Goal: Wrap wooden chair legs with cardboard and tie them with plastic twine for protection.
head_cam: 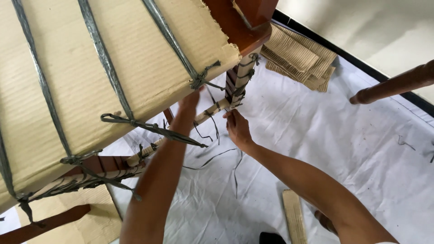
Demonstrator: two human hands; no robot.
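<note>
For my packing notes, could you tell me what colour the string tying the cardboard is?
Dark grey-green string, clearest in the head view.

I stretched both bare arms forward, my left hand point(190, 103) raised with fingers straight, my right hand point(237, 128) just beside them, its fingertips pinched together.

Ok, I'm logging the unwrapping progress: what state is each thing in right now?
Cardboard sheet: strapped on, edge torn.
Dark straps: knotted, still tied.
Wooden leg: paper-wrapped, tied.
Left hand: reaching under the cardboard.
Right hand: at the wrapped rail.
Corrugated pile: stacked on the floor.
</note>
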